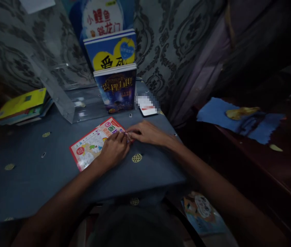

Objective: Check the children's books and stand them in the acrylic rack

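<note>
A thin picture book [86,150] with a red border and colourful drawings lies aslant on the dark table. My left hand [116,145] rests over its right part with the fingers curled together at the edge. Opposite it, my right hand [145,132] comes in from the right, thumb and forefinger pinched at the book's right end. The fingertips of both hands nearly meet there, and my left hand covers part of the cover. Whether the pinched edge is lifted or folded, I cannot make out.
Upright books [118,89] stand in tiers behind, beside a clear plastic stand [64,103]. A phone [149,110] lies to their right. Stacked books [22,106] sit at the left. A blue cloth [217,113] lies on a reddish surface at the right; another book [203,212] is below the table.
</note>
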`<state>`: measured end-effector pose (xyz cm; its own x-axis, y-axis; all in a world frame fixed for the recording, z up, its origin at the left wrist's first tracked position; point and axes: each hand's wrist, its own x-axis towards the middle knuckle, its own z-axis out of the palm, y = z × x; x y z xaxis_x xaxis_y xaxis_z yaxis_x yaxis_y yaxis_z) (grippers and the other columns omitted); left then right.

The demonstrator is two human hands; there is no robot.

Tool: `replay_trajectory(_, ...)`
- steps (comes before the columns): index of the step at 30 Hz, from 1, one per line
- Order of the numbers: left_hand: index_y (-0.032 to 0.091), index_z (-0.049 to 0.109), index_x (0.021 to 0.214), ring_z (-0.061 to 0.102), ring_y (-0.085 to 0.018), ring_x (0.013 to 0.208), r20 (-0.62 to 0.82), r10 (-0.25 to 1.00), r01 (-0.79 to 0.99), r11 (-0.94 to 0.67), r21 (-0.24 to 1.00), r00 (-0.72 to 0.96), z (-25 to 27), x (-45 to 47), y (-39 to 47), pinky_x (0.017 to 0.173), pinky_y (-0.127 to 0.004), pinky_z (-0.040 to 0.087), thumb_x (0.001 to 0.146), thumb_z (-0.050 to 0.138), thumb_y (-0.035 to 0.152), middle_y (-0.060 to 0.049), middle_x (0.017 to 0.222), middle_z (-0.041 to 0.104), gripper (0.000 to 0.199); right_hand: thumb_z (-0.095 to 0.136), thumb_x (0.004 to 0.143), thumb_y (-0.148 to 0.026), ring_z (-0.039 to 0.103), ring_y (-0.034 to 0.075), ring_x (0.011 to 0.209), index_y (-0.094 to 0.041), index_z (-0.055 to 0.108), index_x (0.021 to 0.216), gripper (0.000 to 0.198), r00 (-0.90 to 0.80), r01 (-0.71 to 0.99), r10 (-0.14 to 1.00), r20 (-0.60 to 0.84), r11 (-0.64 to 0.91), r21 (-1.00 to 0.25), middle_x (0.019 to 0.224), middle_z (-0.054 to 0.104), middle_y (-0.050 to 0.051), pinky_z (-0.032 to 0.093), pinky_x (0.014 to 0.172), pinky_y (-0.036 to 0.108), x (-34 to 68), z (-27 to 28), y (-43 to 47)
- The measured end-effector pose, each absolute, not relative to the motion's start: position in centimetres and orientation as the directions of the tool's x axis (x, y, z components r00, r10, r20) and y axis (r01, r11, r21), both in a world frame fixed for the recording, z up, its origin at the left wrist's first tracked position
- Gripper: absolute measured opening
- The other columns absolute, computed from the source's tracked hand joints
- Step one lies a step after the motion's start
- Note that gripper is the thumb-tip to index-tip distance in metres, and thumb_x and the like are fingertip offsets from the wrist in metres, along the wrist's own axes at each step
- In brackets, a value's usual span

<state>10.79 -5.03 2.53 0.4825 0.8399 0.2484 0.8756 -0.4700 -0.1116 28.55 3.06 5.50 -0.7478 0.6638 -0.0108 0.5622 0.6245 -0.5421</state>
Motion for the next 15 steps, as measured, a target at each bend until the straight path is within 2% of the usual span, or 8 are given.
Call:
replay_trajectory(3, 0.01, 0.065, 0.121, 0.067, -0.025, 0.117, 0.202, 0.817, 0.837, -0.547, -0.025, 0.541, 2.9, 9.0, -5.3, 0.102, -0.04, 0.057, 0.101, 0.05, 0.023, -0.015, 0.122, 0.072, 0.029, 0.047, 0.103, -0.031, 0.07, 0.019, 0.076, -0.022, 0.075, 0.116, 0.032, -0.696, 0.696, 0.716, -0.054, 0.656, -0.292, 0.088, 0.079, 0.009, 0.035, 0.061, 0.026, 29.1, 6.1, 0.1)
replay_trajectory(5, 0.012, 0.064, 0.125, 0.066, -0.023, 0.121, 0.201, 0.818, 0.828, -0.558, 0.055, 0.538, 3.0, 7.2, -5.8, 0.105, -0.04, 0.055, 0.102, 0.047, 0.023, -0.014, 0.128, 0.07, 0.031, 0.043, 0.105, -0.034, 0.072, 0.021, 0.078, -0.025, 0.07, 0.124, 0.034, -0.682, 0.727, 0.723, -0.109, 0.655, -0.208, 0.096, 0.079, 0.008, 0.037, 0.062, 0.027, 29.3, 6.0, -1.5)
replay_trajectory(9, 0.017, 0.063, 0.131, 0.064, -0.024, 0.126, 0.24, 0.875, 0.878, -0.459, 0.138, 0.42, 2.5, 2.8, -7.6, 0.109, -0.046, 0.052, 0.103, 0.045, 0.024, -0.013, 0.138, 0.066, 0.034, 0.041, 0.105, -0.034, 0.074, 0.022, 0.077, -0.028, 0.06, 0.135, 0.036, -0.632, 0.775, 0.755, -0.173, 0.616, -0.141, 0.103, 0.08, 0.006, 0.044, 0.061, 0.028, 29.1, 5.4, -2.5)
replay_trajectory(13, 0.016, 0.06, 0.137, 0.059, -0.025, 0.133, 0.25, 0.91, 0.902, -0.384, 0.198, 0.332, 1.6, -0.5, -8.8, 0.113, -0.047, 0.05, 0.103, 0.046, 0.028, -0.015, 0.144, 0.062, 0.039, 0.042, 0.104, -0.03, 0.076, 0.025, 0.09, -0.028, 0.054, 0.14, 0.038, -0.654, 0.755, 0.752, -0.088, 0.641, -0.137, 0.132, 0.071, 0.008, 0.05, 0.065, 0.032, 27.9, 4.8, -0.9)
replay_trajectory(15, 0.016, 0.059, 0.138, 0.058, -0.024, 0.135, 0.254, 0.916, 0.897, -0.37, 0.241, 0.309, 1.3, -1.2, -9.1, 0.113, -0.047, 0.049, 0.104, 0.044, 0.029, -0.014, 0.146, 0.06, 0.039, 0.04, 0.105, -0.031, 0.076, 0.026, 0.092, -0.027, 0.056, 0.139, 0.037, -0.652, 0.756, 0.756, -0.058, 0.641, -0.133, 0.135, 0.07, 0.008, 0.052, 0.067, 0.033, 27.2, 4.6, -0.1)
